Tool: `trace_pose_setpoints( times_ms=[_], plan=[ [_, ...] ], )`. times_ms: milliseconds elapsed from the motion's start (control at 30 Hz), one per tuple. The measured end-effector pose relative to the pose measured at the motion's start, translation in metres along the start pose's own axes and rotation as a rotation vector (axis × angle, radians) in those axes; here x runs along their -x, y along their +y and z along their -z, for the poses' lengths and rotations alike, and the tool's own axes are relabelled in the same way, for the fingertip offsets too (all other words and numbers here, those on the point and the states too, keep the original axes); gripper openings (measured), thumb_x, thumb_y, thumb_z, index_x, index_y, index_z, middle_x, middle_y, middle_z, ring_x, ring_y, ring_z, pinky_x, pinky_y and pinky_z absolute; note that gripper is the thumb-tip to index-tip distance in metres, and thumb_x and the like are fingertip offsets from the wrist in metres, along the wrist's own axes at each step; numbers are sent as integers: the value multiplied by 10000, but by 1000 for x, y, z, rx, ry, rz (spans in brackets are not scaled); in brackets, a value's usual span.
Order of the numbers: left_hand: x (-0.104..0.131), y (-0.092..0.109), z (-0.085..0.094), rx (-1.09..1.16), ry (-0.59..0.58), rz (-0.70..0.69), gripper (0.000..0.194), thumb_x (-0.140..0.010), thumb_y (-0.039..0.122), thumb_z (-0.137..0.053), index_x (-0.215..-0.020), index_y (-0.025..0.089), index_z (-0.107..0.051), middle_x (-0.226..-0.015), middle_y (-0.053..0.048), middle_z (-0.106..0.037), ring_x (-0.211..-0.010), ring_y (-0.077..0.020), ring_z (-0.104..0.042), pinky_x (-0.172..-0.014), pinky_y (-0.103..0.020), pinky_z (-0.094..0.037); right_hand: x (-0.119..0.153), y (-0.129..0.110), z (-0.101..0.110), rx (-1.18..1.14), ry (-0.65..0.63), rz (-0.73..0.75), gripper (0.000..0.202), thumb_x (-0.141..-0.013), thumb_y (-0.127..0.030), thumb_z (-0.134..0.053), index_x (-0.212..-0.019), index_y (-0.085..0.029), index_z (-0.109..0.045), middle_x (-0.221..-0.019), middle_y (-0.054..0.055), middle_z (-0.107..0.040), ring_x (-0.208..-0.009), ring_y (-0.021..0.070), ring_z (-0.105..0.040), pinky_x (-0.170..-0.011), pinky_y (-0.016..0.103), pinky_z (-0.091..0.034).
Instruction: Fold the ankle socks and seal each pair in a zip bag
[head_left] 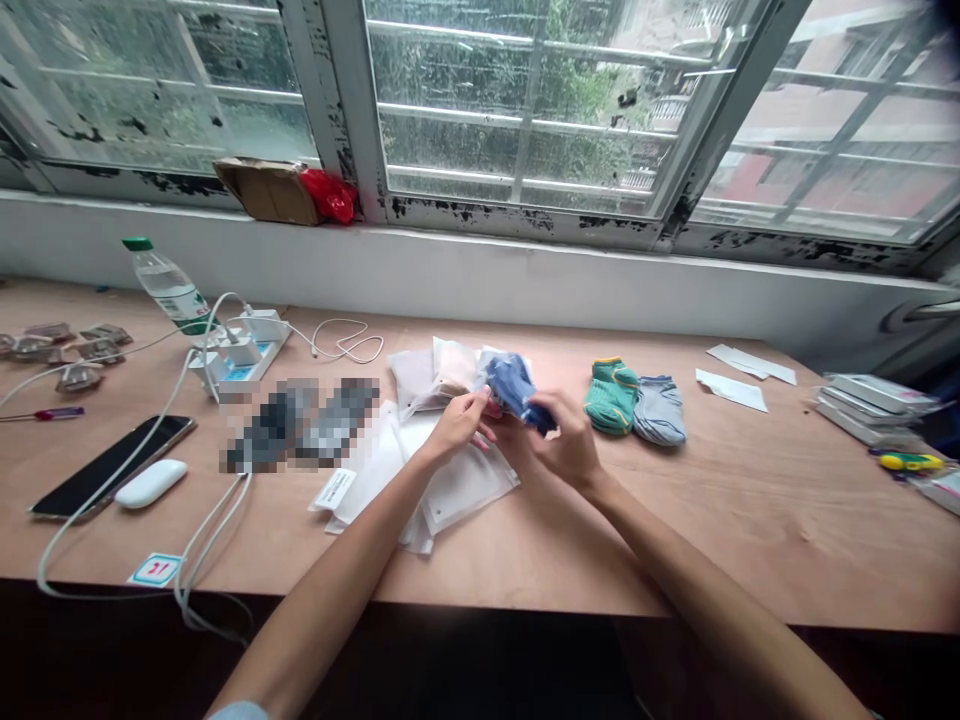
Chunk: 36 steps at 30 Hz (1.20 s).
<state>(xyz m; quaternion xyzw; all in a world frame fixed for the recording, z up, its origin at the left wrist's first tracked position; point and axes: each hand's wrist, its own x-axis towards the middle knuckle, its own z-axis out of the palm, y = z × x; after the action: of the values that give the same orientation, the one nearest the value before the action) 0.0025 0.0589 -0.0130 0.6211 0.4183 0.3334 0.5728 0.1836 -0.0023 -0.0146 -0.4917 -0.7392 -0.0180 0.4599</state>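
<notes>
A bundle of dark blue socks [510, 385] is held above the table between my two hands. My right hand [568, 440] is closed around its right end, slightly blurred. At its lower left edge my left hand [459, 425] pinches with thumb and fingers; what exactly lies under those fingertips is partly hidden. Beneath and behind my hands are frosted plastic bags [472, 485], and several filled ones [414, 378] lie at the back. To the right rest folded green socks [611, 398] with yellow trim and folded grey-blue socks [660, 410], side by side.
Left on the table are a phone [112, 465], a white earbud case [151, 484], a power strip [259, 355] with loose cables and a tilted water bottle [169, 285]. White labels [334, 490] lie by the bags. Paper slips [731, 390] and stacked boxes [874, 400] are at right.
</notes>
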Motion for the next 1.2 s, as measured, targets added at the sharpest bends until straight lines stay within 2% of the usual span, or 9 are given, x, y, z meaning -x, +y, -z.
trace_pose_setpoints(
  times_ms=[133, 233, 333, 433, 533, 733, 867, 1000, 1200],
  plan=[
    [-1, -1, 0, 142, 53, 52, 491, -841, 620, -530, -989, 152, -534, -827, -43, -641, -598, -113, -603, -481, -207, -460, 25, -25, -12, 53, -308, 225, 313, -723, -68, -536, -991, -211, -611, -1023, 99, -643, -948, 251, -574, -841, 394, -492],
    [-2, -8, 1, 68, 73, 4, 484, -770, 473, -691, -1081, 154, -504, -877, -46, -644, -634, -108, -599, -493, -189, -449, 31, -32, -11, 46, -423, 243, 294, -713, -79, -549, -973, -196, -619, -997, 103, -645, -914, 251, -567, -814, 395, -495],
    [-3, -13, 3, -73, 49, -110, 379, -808, 370, -638, -1086, 137, -526, -912, -69, -658, -730, -141, -627, -580, -223, -493, 25, -35, -2, -124, -506, 210, 195, -785, -207, -614, -981, -210, -624, -973, 73, -654, -885, 219, -590, -792, 348, -502],
    [-4, -13, 3, -207, 41, -223, 276, -829, 280, -560, -1058, 126, -560, -982, -85, -671, -854, -171, -642, -738, -275, -524, 17, -27, 5, -203, -409, 73, 117, -845, -310, -618, -913, -217, -634, -889, 49, -661, -809, 190, -606, -766, 329, -498],
    [-2, -11, 2, -331, 8, -241, 221, -819, 214, -500, -1003, 139, -596, -991, -67, -688, -891, -175, -643, -811, -286, -513, 13, -7, 3, -101, -243, -76, 78, -863, -267, -581, -862, -206, -630, -852, 55, -651, -790, 197, -602, -743, 336, -486],
    [10, -8, -2, -722, 133, -330, 341, -782, 224, -543, -1118, 183, -584, -983, -57, -661, -888, -195, -627, -815, -299, -500, 23, 23, -11, 31, -218, -224, 69, -852, -251, -570, -865, -201, -616, -877, 53, -631, -791, 199, -590, -700, 319, -474],
    [14, -8, -6, -879, 199, -451, 321, -824, 272, -545, -1136, 206, -584, -1111, -82, -594, -1043, -225, -567, -937, -336, -464, 27, 21, -14, 34, -187, -226, 70, -842, -256, -589, -887, -205, -605, -876, 53, -634, -792, 202, -586, -709, 318, -475],
    [12, -12, -8, -877, 227, -461, 241, -865, 354, -541, -1016, 181, -615, -1041, -87, -588, -1025, -236, -536, -942, -361, -457, 26, 16, -14, 37, -179, -186, 89, -838, -256, -603, -909, -203, -592, -888, 61, -640, -810, 212, -590, -739, 334, -482],
    [16, -4, -11, -813, 218, -562, 140, -809, 197, -554, -909, 205, -652, -1068, -68, -601, -1027, -229, -505, -964, -373, -431, 27, 15, -15, 59, -117, -170, 257, -816, -221, -607, -1066, -190, -554, -976, 93, -615, -896, 249, -585, -780, 382, -498]
  ],
)
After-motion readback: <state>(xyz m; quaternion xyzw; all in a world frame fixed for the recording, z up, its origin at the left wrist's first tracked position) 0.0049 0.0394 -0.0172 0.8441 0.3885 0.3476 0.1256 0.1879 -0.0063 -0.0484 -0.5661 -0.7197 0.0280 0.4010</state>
